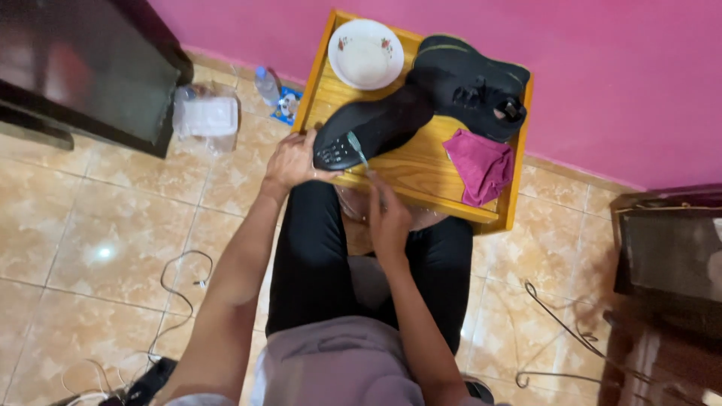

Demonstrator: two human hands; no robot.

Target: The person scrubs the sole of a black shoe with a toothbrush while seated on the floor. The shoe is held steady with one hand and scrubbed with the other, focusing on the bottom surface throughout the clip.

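The left hand (pixel 289 162) grips the toe of a black shoe (pixel 372 128) lying on its side near the front edge of the wooden tabletop (pixel 421 169). The right hand (pixel 389 218) is closed around a toothbrush (pixel 356 147), its head against the sole. The shoe's toe overhangs the edge — a hard stroke could likely push it off onto the person's lap. A second shoe (pixel 474 86), a white plate (pixel 366 53) and a magenta cloth (pixel 481 165) sit close by — a wide swing might knock them or flick dirt onto the plate.
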